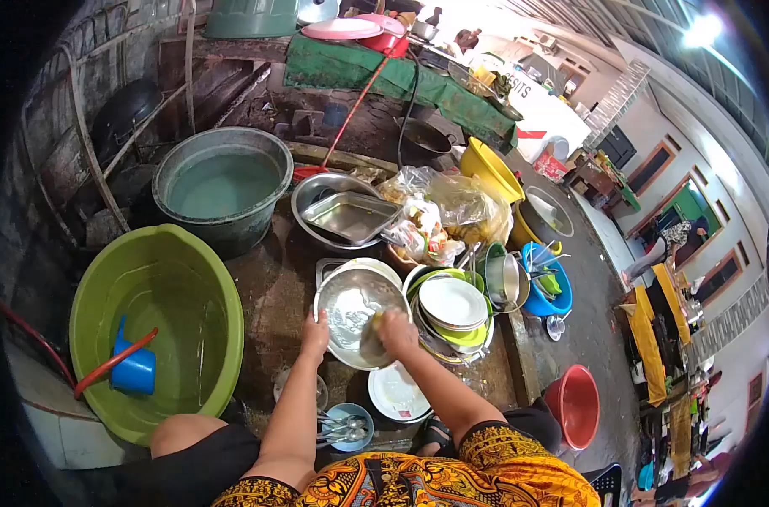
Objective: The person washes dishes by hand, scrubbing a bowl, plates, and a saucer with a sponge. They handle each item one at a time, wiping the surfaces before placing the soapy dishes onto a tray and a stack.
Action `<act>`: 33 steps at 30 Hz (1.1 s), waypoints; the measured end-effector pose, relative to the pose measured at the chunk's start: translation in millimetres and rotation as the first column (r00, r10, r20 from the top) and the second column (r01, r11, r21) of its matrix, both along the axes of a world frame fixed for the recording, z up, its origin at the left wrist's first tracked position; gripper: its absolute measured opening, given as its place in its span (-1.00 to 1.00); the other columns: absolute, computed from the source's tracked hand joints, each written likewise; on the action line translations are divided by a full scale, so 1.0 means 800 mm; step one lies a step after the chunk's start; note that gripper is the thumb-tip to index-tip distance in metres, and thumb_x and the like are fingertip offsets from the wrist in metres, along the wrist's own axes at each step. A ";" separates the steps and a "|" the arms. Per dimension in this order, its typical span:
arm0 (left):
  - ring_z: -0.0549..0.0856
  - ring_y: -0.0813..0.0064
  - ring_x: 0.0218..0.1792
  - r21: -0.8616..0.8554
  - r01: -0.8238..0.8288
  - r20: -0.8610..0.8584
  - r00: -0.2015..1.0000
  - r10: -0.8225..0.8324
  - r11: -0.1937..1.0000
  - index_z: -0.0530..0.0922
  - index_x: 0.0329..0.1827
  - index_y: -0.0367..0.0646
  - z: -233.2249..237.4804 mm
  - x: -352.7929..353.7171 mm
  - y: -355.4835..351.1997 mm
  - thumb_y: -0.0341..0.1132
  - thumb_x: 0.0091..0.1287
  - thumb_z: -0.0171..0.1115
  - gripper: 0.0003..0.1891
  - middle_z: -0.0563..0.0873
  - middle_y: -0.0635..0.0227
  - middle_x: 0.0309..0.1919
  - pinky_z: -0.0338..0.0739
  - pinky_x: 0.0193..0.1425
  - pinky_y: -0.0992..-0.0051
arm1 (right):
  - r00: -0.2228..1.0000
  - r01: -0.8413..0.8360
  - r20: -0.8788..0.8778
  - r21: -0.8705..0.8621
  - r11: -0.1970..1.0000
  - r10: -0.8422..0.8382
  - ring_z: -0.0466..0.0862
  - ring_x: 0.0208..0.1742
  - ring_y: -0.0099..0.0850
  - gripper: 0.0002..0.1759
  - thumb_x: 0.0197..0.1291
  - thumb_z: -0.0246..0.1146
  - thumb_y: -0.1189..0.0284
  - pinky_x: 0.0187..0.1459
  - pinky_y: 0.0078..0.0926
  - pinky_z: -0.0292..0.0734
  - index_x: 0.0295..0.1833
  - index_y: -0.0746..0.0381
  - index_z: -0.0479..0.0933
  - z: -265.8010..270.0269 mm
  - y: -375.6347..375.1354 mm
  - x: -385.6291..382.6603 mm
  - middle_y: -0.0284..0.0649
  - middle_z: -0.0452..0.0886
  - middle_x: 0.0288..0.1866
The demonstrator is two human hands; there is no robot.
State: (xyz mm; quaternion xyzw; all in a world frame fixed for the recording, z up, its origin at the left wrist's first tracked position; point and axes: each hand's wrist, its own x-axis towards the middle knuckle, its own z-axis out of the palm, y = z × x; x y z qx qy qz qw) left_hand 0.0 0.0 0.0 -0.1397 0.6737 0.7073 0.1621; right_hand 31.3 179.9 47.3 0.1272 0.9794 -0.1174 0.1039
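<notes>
A shiny metal bowl (351, 296) is tilted toward me, with whitish suds on its inner wall. My left hand (315, 333) is closed on the bowl's left rim. Against the inside right of the bowl, my right hand (396, 335) is closed around a small yellowish sponge (377, 320), mostly hidden by the fingers. Just below the bowl lie stacked white plates (398, 393). Nearer my knees, a light blue bowl (346, 425) holds several spoons. To the right stands a pile of plates (454, 302), white on top with green ones beneath.
At left, a big green tub (190, 338) holds a blue dipper (133, 367) and an orange-red hose (118, 359). Behind it stands a grey tub of water (224, 182). Metal basins (342, 241), plastic bags (452, 207), a blue basin (543, 308) and a red bucket (573, 407) surround me.
</notes>
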 end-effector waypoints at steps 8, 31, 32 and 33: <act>0.50 0.28 -0.01 0.111 0.045 -0.081 0.996 -0.036 0.993 0.34 0.13 -0.29 0.000 0.012 0.025 -0.09 0.35 -0.12 -0.54 0.52 0.06 -0.04 0.34 0.05 0.39 | 0.850 -0.472 -0.441 -0.390 0.791 0.289 0.21 0.24 0.06 -0.40 0.12 0.03 0.24 0.23 -0.23 0.13 0.28 0.18 0.11 -0.065 -0.055 0.010 0.16 0.17 0.24; 0.47 0.26 0.05 0.089 0.063 -0.102 0.993 -0.054 0.994 0.32 0.16 -0.26 -0.012 0.008 0.029 -0.07 0.32 -0.08 -0.51 0.49 0.07 0.03 0.32 0.09 0.39 | 0.779 -0.228 -0.568 0.139 0.964 0.266 0.26 0.19 0.03 -0.34 -0.08 0.04 0.60 0.17 -0.11 0.20 0.25 0.06 0.20 -0.028 0.006 -0.006 0.13 0.17 0.24; 0.49 0.27 0.01 0.044 0.034 -0.079 0.996 -0.030 0.998 0.32 0.16 -0.26 -0.016 0.003 0.024 -0.10 0.33 -0.09 -0.53 0.50 0.07 0.01 0.33 0.07 0.39 | 0.810 -0.171 -0.538 0.166 0.971 0.234 0.28 0.18 0.04 -0.35 -0.06 0.05 0.58 0.15 -0.09 0.22 0.25 0.06 0.20 -0.028 0.008 -0.001 0.14 0.19 0.22; 0.52 0.24 -0.02 0.189 -0.087 -0.088 0.991 0.105 0.978 0.32 0.14 -0.31 0.000 0.005 0.021 -0.12 0.34 -0.10 -0.54 0.52 0.04 -0.03 0.35 0.05 0.38 | 0.815 -0.175 -0.528 0.167 0.970 0.238 0.28 0.18 0.04 -0.35 -0.06 0.05 0.58 0.15 -0.09 0.22 0.25 0.06 0.20 -0.021 0.001 0.006 0.14 0.19 0.22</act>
